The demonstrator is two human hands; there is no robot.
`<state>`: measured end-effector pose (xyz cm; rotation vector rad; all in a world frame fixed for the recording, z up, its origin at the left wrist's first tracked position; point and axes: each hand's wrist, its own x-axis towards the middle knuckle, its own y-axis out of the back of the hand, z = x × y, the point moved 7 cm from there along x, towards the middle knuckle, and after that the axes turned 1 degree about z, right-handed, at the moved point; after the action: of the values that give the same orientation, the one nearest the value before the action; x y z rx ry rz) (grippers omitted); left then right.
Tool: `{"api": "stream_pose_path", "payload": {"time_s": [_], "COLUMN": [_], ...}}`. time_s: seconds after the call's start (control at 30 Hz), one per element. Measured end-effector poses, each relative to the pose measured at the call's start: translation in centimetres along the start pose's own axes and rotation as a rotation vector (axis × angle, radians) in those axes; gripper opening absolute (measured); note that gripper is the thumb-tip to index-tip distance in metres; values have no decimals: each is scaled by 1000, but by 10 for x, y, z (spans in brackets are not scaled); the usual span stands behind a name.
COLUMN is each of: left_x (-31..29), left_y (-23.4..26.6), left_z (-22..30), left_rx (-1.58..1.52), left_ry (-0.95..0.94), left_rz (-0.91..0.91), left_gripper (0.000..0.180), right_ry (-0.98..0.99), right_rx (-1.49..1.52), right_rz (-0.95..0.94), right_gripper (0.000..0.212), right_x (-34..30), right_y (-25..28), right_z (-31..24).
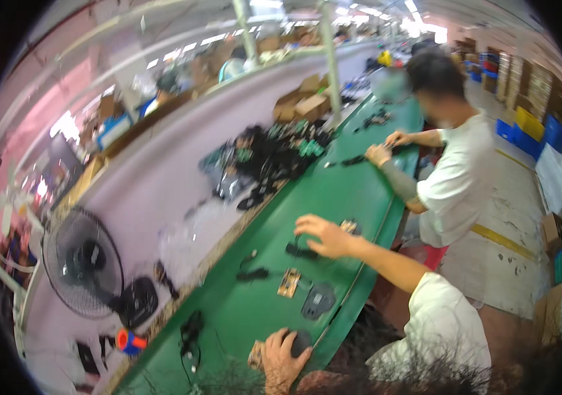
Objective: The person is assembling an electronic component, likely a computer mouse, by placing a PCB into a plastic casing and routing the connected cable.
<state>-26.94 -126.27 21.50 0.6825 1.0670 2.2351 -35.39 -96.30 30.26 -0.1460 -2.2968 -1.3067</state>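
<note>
My left hand [281, 362] is at the near end of the green work surface, its thumb and fingers around a dark rounded plastic part [302, 342]. A small tan circuit board [255, 355] pokes out beside its fingers. Farther up the bench, my right hand [326, 237] is stretched out with fingers apart, just above a black cable bundle [301, 251]. Between the hands lie a tan circuit board [288, 283] and a dark grey plastic housing [318, 301]. Another small board piece [349, 226] sits behind my right wrist. A short black cable [252, 274] rests to the left.
A coiled black cable [191, 339] lies near the bench's left edge. Beyond that edge are a black fan [84, 263], an orange-and-blue tape roll [130, 342] and a heap of bagged black cables [261, 155]. A co-worker [455, 151] works farther along on the right.
</note>
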Motion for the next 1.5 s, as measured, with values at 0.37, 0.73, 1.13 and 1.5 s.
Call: {"api": "stream_pose_path", "payload": {"time_s": [0.37, 0.73, 1.13, 1.5], "left_x": [-19, -28, 8, -26], "left_y": [-3, -28, 14, -29], "left_z": [-1, -33, -9, -43], "left_rx": [-100, -93, 109, -91], "left_ry": [-90, -285, -113, -85], "left_rz": [98, 25, -154, 118], "left_gripper": [44, 43, 37, 31], "right_ry": [-289, -175, 67, 237], "right_rx": [-451, -532, -398, 274], "right_rz": [-59, -106, -74, -69], "right_gripper": [31, 21, 13, 14], "right_x": [217, 296, 279, 139], "right_y": [-165, -247, -264, -177], "right_z": [107, 94, 72, -30]}}
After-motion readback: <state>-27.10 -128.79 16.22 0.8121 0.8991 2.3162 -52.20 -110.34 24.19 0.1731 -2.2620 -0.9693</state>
